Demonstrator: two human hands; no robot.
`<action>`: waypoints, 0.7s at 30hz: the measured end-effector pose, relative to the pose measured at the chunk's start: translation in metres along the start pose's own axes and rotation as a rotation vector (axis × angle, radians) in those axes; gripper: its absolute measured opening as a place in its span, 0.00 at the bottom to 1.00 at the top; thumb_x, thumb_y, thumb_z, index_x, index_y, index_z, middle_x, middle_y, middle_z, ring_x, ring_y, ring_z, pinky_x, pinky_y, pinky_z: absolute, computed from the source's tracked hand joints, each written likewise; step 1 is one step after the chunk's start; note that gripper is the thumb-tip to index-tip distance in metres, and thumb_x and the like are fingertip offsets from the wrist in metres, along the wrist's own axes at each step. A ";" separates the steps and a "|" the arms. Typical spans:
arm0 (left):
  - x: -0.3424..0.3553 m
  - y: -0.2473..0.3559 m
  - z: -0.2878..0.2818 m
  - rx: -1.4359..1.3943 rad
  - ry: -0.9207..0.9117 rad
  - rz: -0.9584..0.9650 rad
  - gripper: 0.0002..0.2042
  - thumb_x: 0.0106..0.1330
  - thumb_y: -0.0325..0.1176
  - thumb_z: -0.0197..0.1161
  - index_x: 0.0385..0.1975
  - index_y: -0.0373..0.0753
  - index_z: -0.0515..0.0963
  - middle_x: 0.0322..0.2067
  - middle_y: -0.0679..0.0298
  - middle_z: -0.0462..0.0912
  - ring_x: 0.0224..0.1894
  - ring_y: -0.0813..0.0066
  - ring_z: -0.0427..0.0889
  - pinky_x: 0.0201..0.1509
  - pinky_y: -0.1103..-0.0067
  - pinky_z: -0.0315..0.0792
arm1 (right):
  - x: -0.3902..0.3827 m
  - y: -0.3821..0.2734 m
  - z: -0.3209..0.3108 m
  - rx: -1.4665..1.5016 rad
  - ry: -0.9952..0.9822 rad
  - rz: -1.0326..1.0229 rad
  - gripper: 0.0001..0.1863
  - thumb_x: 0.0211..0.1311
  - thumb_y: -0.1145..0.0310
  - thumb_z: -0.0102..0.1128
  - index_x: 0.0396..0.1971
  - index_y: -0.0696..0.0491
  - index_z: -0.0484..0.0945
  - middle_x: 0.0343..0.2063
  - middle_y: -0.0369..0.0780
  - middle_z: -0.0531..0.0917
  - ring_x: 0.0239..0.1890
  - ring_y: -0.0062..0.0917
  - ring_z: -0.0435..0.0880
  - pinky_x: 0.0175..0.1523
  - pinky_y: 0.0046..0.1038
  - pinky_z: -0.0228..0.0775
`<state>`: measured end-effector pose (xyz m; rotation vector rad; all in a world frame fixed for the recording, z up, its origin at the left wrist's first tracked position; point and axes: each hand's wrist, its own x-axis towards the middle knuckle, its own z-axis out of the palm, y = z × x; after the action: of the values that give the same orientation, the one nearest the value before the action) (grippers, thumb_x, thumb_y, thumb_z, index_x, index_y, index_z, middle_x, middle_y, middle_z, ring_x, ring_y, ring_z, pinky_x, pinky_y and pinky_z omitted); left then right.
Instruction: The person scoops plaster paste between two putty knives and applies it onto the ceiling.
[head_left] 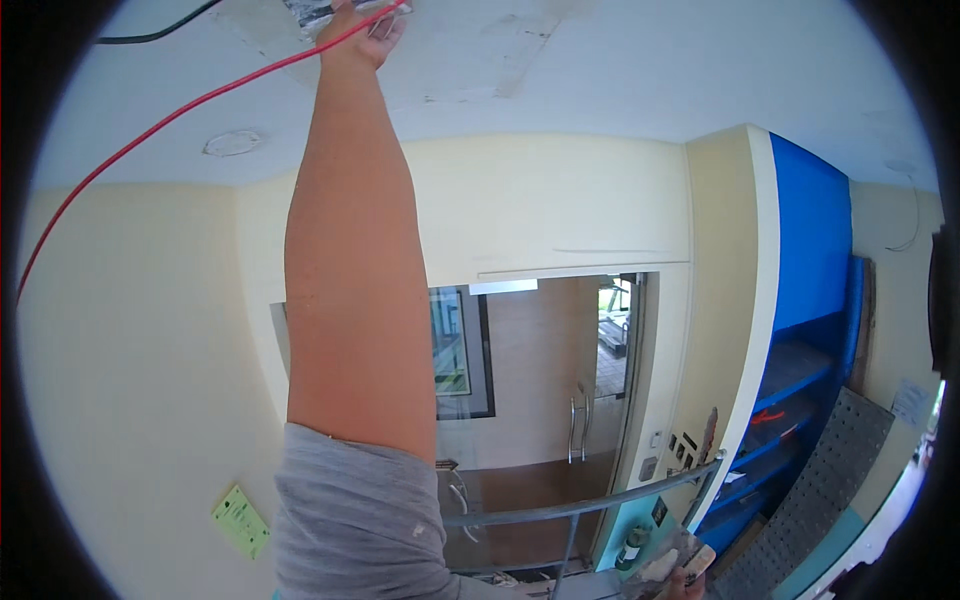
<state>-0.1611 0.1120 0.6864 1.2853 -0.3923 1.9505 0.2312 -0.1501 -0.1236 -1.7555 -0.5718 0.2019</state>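
Note:
My left arm, in a grey sleeve, is stretched straight up to the ceiling. At the top edge my left hand [362, 38] is closed around a flat, shiny metal-looking tool [308, 12] held against the ceiling; its kind is partly cut off. A red cable [200, 97] passes in front of this hand. Low at the right, my right hand [684, 588] shows only its fingers, closed on a flat grey board [668, 556] smeared with whitish paste. A tan block-like edge [702, 565] shows beside those fingers.
A grey metal rail [590, 502] crosses below, with a green bottle [632, 548] beyond it. A door with handles [578, 430] stands ahead. Blue shelving [810, 240] and a perforated metal plank [835, 470] are at right. A black cable [160, 36] hangs upper left.

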 end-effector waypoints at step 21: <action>-0.089 -0.093 -0.131 0.585 0.109 0.099 0.22 0.71 0.44 0.53 0.52 0.29 0.70 0.44 0.58 0.79 0.47 0.68 0.78 0.48 0.74 0.71 | 0.018 -0.017 0.007 1.000 -0.046 0.273 0.23 0.63 0.64 0.55 0.54 0.60 0.68 0.44 0.43 0.78 0.42 0.31 0.80 0.46 0.34 0.73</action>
<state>-0.1599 0.2173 0.5356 1.5213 0.1940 2.3031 0.2390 -0.1326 -0.1062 -0.8410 -0.1823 0.6035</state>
